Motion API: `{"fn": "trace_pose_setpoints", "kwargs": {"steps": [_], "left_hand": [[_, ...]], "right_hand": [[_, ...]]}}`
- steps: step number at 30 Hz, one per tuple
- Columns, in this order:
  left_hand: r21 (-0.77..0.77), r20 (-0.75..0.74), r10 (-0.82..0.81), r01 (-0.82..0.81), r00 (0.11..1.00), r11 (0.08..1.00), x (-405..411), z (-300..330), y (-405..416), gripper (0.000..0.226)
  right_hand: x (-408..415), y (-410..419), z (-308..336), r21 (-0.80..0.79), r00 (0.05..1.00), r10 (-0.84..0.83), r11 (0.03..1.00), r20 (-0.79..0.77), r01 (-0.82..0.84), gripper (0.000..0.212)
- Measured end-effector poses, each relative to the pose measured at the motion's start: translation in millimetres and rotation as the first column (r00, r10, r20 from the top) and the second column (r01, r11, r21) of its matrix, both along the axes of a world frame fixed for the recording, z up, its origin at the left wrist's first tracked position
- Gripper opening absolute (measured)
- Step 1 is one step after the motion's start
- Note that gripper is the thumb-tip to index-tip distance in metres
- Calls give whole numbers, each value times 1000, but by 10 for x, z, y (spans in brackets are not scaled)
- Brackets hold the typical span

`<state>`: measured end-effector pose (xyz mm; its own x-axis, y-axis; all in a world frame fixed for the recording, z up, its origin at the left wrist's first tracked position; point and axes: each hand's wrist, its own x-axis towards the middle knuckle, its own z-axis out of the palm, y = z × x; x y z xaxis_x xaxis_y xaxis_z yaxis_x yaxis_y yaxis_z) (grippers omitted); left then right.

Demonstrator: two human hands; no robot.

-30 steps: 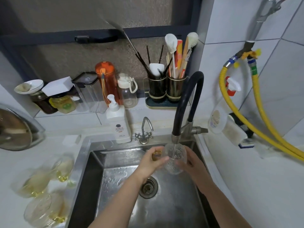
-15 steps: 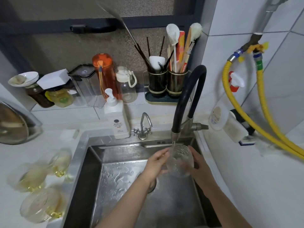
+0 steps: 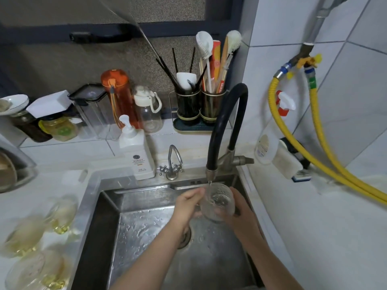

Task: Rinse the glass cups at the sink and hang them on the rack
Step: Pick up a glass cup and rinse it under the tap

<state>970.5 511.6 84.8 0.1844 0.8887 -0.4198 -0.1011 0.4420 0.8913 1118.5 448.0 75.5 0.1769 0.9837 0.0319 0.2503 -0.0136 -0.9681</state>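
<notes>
Glass cup (image 3: 217, 203) is sitting over the sink (image 3: 146, 216), right under the spout of the black faucet (image 3: 222, 126), thin water stream (image 3: 210, 183) running into its mouth, cup tilted slightly. Right hand (image 3: 240, 216) is wrapping around the cup's right side and base, fingers curled on it. Left hand (image 3: 187, 208) is gripping the cup's left side, thumb up near the rim. Both forearms are coming in from the bottom edge over the wet sink floor; drain (image 3: 185, 237) is partly hidden under the left wrist. Small chrome tap (image 3: 172, 162) is standing behind the sink rim, white soap dispenser (image 3: 137, 151) just left of it. Three more glass cups (image 3: 35, 241) are lying on the white worktop (image 3: 314, 227) left of the sink, blurred, yellowish tint at their bases. Back ledge is carrying an orange bottle (image 3: 118, 95), a clear bottle with white lid (image 3: 148, 109) and a twin utensil holder (image 3: 200, 105) with chopsticks and brushes. Yellow hoses (image 3: 314, 130) are hanging on the tiled wall at right.
</notes>
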Motion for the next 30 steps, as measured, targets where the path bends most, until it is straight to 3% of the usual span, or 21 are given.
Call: {"fn": "trace_pose_setpoints", "kwargs": {"steps": [5,7,11,13,16,19,21,24,28,30], "left_hand": [[132,-129,-31,48,991,990,-170,8,52,25],[205,-210,31,13,977,979,-272,-23,13,14],[318,-377,42,87,925,944,-510,-22,57,8],[378,-437,38,145,899,914,-541,49,121,8],[449,-488,63,189,870,873,-480,149,203,18],[464,-410,74,138,909,875,-333,174,179,63],[415,-329,44,102,943,904,-239,130,53,80],[296,-135,5,36,991,954,-125,84,-120,83],[262,-160,35,9,987,965,-111,70,-26,74],[232,-156,36,1,987,973,-119,55,45,66]], "right_hand": [[14,179,35,-102,993,108,988,-49,-112,60],[-41,128,9,-149,990,139,979,-38,-143,60],[-209,146,21,-156,979,193,971,65,-181,25],[-273,214,108,-178,947,287,949,142,-260,16],[-293,315,129,-171,956,281,949,90,-263,12],[-310,357,180,-134,988,78,986,-132,-96,15],[-308,388,202,-134,983,1,991,-183,-26,17],[-347,402,252,-164,974,-5,986,-227,-33,22],[-323,365,179,-140,952,115,977,-282,-159,22],[-299,338,173,-147,951,220,956,-218,-255,22]]}}
